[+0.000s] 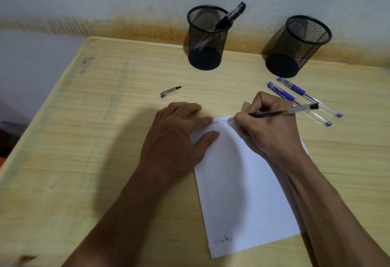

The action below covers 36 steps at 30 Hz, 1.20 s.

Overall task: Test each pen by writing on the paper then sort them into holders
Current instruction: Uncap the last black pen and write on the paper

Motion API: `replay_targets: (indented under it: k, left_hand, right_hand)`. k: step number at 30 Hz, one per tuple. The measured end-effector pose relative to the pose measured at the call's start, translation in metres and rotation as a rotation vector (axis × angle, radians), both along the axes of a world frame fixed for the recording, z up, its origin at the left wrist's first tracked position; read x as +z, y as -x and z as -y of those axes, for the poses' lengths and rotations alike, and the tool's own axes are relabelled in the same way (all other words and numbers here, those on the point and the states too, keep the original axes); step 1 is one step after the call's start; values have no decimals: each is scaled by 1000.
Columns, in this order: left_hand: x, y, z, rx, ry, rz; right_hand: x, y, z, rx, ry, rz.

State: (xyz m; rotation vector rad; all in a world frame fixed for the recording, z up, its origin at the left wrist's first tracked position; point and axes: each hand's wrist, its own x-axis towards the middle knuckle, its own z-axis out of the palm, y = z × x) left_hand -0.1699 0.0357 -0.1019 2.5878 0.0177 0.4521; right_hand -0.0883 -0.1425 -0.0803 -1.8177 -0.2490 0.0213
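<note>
My right hand [268, 127] grips a black pen [295, 110] with its tip at the top edge of the white paper [242, 193], beside a line of handwriting. My left hand [177, 138] lies flat with its fingers apart, pressing the paper's top left corner. The pen's black cap [169, 92] lies loose on the table beyond my left hand. Two capped blue pens [304, 100] lie side by side to the right of my right hand. The left mesh holder [207, 36] has black pens leaning in it. The right mesh holder [297, 45] looks empty.
The light wooden table [95, 140] stands against a stained wall. Its left edge drops off to the floor. Both holders stand at the back edge near the wall.
</note>
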Motion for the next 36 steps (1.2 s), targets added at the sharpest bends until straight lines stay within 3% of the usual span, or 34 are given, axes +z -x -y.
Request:
replay_targets:
  k: [4,8,20,36]
  left_hand:
    - [-1,0,0,0,3,9]
    - [1,0,0,11,9,4]
    - [-1,0,0,6,18,15]
    - [-3,0,0,8,3,42]
  right_hand:
    - [2,3,2,-37,79,45]
    - [5,4,7,-5,-78,-49]
    - [-6,-1,5,0,-75,-88]
    - [-4,3,4,-56,-20,-16]
